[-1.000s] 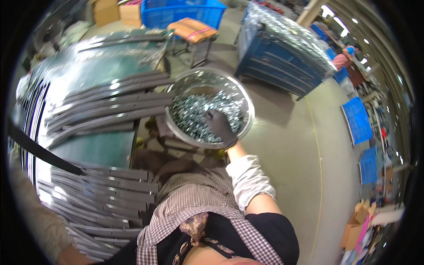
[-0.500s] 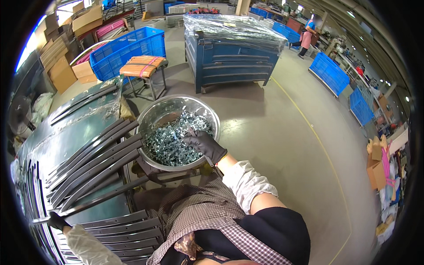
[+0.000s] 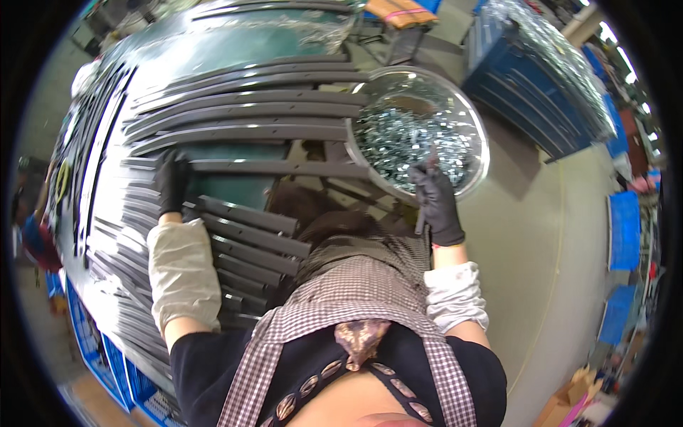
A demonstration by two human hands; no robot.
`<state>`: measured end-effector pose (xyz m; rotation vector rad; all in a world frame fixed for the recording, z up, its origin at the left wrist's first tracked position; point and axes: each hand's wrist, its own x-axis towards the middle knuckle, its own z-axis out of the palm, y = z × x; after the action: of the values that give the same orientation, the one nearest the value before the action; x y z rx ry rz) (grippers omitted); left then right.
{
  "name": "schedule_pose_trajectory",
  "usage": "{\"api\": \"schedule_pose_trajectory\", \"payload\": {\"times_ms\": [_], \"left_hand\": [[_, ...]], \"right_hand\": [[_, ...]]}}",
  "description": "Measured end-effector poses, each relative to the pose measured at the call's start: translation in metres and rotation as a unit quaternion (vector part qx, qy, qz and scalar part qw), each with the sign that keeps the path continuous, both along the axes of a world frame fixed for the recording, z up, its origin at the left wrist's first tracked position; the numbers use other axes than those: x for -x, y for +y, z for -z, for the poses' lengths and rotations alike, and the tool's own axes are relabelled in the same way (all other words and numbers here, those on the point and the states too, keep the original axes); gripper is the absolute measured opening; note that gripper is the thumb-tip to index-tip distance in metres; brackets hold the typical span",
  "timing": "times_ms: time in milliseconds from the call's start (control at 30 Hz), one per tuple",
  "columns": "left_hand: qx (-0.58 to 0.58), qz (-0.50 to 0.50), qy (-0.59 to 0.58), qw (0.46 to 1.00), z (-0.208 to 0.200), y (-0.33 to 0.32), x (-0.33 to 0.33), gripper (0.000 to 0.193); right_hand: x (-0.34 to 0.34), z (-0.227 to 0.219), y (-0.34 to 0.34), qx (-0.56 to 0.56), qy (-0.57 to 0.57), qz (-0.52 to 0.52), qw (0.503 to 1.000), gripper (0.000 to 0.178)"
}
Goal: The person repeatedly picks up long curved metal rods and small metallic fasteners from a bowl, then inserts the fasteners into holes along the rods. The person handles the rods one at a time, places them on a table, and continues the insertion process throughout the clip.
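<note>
My left hand (image 3: pixel 173 181), in a black glove, grips a long dark metal strip (image 3: pixel 284 168) lying across the green tabletop, its right end by the bowl. My right hand (image 3: pixel 439 206), also gloved in black, is over the near right rim of a large round metal bowl (image 3: pixel 478 117). Its fingers are pinched, and a thin grey piece sticks out below the palm; I cannot make out its kind. Small shiny metal clips (image 3: pixel 405 139) fill much of the bowl. Several curved dark strips (image 3: pixel 249 112) lie side by side beyond my left hand.
Shorter dark strips (image 3: pixel 249 235) lie nearer me, and more are stacked at the table's left. A wooden-topped stool (image 3: pixel 402 13) stands behind the bowl. At the far right is a blue metal crate (image 3: pixel 533 92) under plastic film. Blue baskets (image 3: pixel 622 231) line the right side.
The view has turned left and down, so the table and bowl appear farther right. My left hand still grips the strip. My right hand has drawn back from the clips toward the bowl's near rim.
</note>
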<state>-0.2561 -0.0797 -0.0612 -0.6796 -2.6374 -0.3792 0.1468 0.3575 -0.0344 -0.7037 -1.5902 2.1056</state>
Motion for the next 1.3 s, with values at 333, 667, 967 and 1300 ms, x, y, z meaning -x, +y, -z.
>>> {"api": "schedule_pose_trajectory", "payload": {"times_ms": [333, 667, 967, 1300], "left_hand": [[0.061, 0.364, -0.087, 0.925, -0.055, 0.126, -0.139, 0.067], [0.103, 0.372, -0.042, 0.922, -0.05, 0.146, -0.147, 0.047], [0.035, 0.355, -0.093, 0.93, -0.041, 0.136, -0.167, 0.045], [0.035, 0.424, -0.066, 0.902, -0.034, 0.132, -0.141, 0.046]], "right_hand": [[0.001, 0.03, 0.005, -0.134, 0.04, -0.026, 0.99, 0.02], [-0.007, -0.002, -0.012, 0.063, 0.037, -0.052, 0.996, 0.02], [-0.008, 0.012, -0.014, -0.122, 0.008, -0.065, 0.99, 0.018], [-0.018, -0.03, -0.046, -0.113, -0.018, -0.05, 0.992, 0.015]]}}
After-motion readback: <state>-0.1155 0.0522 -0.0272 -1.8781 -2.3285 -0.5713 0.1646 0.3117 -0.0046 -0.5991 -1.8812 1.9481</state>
